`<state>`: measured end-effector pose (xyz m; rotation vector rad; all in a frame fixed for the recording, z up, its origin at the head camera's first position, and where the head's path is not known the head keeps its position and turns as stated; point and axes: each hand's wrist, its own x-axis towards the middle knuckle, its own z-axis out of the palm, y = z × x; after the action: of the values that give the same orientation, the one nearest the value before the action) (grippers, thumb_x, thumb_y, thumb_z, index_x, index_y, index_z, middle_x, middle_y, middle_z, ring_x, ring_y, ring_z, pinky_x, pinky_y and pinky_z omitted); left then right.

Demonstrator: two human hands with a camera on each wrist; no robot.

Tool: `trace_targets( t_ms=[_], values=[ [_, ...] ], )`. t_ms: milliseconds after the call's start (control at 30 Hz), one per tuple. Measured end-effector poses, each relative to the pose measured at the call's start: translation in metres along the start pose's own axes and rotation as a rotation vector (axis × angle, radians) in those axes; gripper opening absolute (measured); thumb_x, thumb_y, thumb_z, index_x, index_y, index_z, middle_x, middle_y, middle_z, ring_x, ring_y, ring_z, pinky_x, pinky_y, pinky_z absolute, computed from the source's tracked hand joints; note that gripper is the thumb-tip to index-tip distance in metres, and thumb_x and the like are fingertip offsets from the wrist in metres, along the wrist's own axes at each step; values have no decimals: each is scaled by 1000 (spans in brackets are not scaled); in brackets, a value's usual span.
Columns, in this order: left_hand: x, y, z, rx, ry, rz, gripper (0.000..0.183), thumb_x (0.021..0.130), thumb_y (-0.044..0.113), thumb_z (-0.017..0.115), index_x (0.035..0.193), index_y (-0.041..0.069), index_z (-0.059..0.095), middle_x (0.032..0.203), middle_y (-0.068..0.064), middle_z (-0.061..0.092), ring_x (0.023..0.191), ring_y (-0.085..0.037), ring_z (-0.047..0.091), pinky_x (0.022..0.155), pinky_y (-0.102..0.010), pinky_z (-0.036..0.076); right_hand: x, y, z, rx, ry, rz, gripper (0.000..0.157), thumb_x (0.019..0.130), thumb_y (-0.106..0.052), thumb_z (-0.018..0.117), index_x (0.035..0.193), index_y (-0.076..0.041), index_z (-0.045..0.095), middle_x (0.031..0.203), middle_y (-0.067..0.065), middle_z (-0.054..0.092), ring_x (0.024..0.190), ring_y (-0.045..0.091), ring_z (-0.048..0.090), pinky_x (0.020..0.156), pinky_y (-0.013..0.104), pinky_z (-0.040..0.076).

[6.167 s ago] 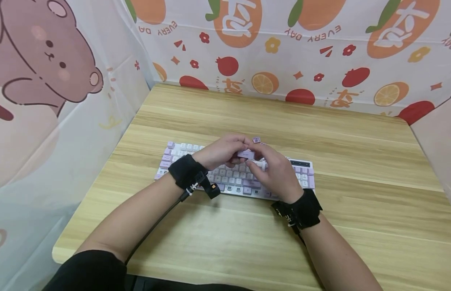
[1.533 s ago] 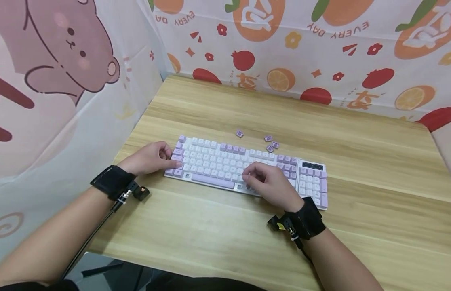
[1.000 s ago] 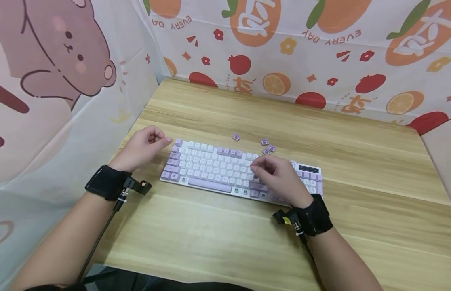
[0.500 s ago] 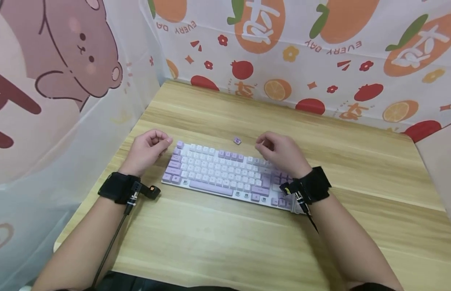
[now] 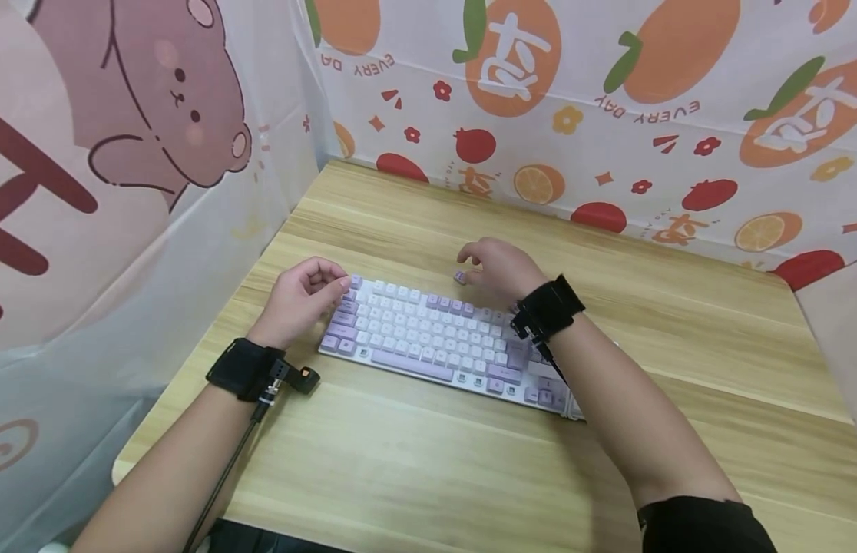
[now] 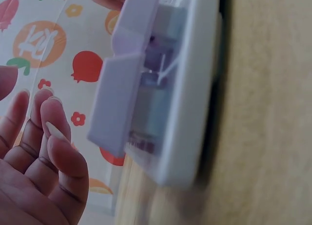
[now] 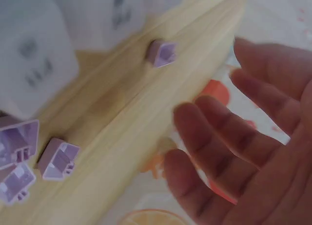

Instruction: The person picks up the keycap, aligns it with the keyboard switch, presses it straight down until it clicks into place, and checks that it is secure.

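Observation:
A white and lilac keyboard (image 5: 408, 332) lies in the middle of the table. My left hand (image 5: 300, 299) is at its far left corner, fingertips right by the lilac corner keycap (image 5: 355, 282); in the left wrist view the fingers are loosely bent with nothing between them. Past the keyboard's far edge, my right hand (image 5: 501, 269) reaches with spread fingers beside a loose lilac keycap (image 5: 459, 277). The right wrist view shows that keycap (image 7: 163, 53) apart from the fingers, its hollow underside visible. More upturned lilac keycaps (image 7: 58, 159) lie nearer the keyboard, hidden behind my right hand in the head view.
Several bottom-row spots, such as a bare key switch (image 5: 461, 378), have no caps. A tied cable (image 5: 571, 407) lies across the keyboard's right part, partly under my right forearm. A printed curtain (image 5: 539, 107) hangs behind the wooden table (image 5: 401, 453).
Earlier both hands held a lilac keycap over the keyboard, then parted. My right hand has since moved beyond the far edge, toward the lone keycap; my left went up to the far left corner.

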<state>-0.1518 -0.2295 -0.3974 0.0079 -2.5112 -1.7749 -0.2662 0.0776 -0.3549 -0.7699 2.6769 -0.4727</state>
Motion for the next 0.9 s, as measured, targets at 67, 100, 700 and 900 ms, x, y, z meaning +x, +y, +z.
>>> trace_targets(
  t_ms=[67,100,700,900],
  values=[
    [0,-1,0,12,1,9,23,95,24,67,106,5,62,85,-11,64,70,-22,60,55,-28,49,8,4,1,16,-64,23,33,94,-31,66,124,-16,66,111,6,64,102,24,57,93,41,47],
    [-1,-2,0,17,4,11,22,95,24,66,106,5,62,85,-11,64,70,-23,60,55,-28,49,11,6,1,32,-91,33,33,95,-31,65,124,-16,66,111,7,63,102,24,56,92,42,47],
    [-21,23,2,63,-17,-7,13,97,11,60,101,-2,62,83,-26,59,71,-38,56,55,-24,45,29,0,16,-83,-191,-50,11,92,-12,62,98,-13,71,100,4,66,89,21,60,82,36,50],
    [-13,2,0,74,-25,19,16,98,16,61,103,1,63,83,-22,60,70,-34,56,56,-24,46,19,9,5,421,-146,1,20,94,-15,61,109,-5,70,101,14,68,83,25,67,76,33,57]
  ],
)
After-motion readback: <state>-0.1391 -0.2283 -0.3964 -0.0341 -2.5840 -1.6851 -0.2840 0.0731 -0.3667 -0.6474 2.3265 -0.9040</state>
